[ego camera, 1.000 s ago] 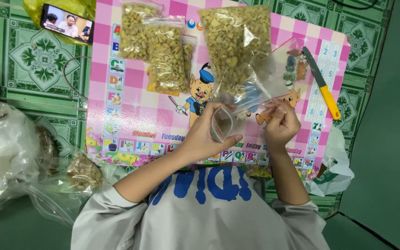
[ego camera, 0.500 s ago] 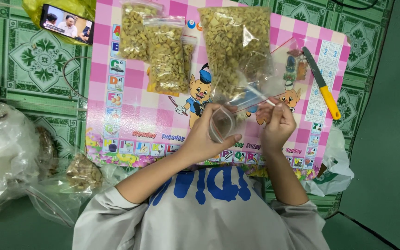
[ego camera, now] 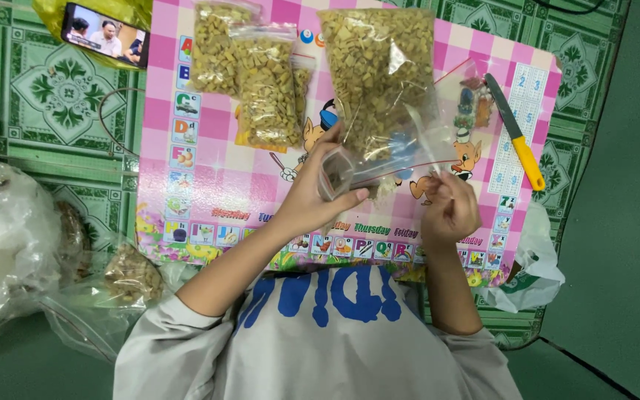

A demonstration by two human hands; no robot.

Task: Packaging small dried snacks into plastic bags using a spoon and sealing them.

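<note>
My left hand (ego camera: 312, 194) grips the mouth of a small clear zip bag (ego camera: 379, 159) and holds it open above the pink checkered mat (ego camera: 209, 185). My right hand (ego camera: 450, 207) is curled beside the bag, fingertips pinched near its lower edge; whether it grips the plastic or a small piece is unclear. Right behind the held bag lies a big clear bag (ego camera: 379, 70) full of small tan pieces. Two smaller filled bags (ego camera: 257, 78) lie to the left of it on the mat.
A knife with a yellow handle (ego camera: 516, 133) lies on the mat's right side. A phone (ego camera: 105, 33) with a lit screen rests at the top left on yellow plastic. Crumpled plastic bags (ego camera: 1, 244) and a bag of brown pieces (ego camera: 131, 274) sit at left.
Both hands stay almost in place; the left hand has turned the bag's mouth a little more open, and the right hand's fingers have shifted slightly at the bag's edge.
</note>
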